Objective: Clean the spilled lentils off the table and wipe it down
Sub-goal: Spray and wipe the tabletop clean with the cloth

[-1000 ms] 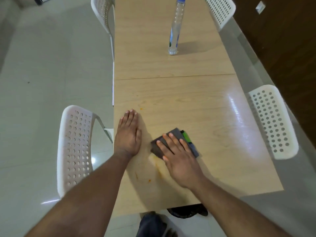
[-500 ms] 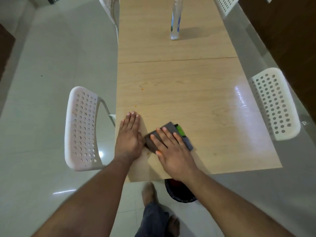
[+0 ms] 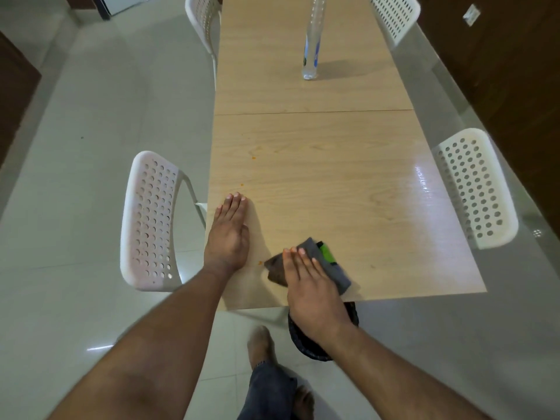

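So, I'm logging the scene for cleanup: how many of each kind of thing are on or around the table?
White perforated chairs: 4
Clear bottle: 1
Grey cloth under the right hand: 1
Dark bin below the table edge: 1
Total: 7

The grey cloth (image 3: 322,262) with a green patch sits folded near the table's (image 3: 333,183) front edge, pinned flat under a hand; a few tiny orange lentils (image 3: 260,262) lie just left of it. More specks sit farther up the light wood top.
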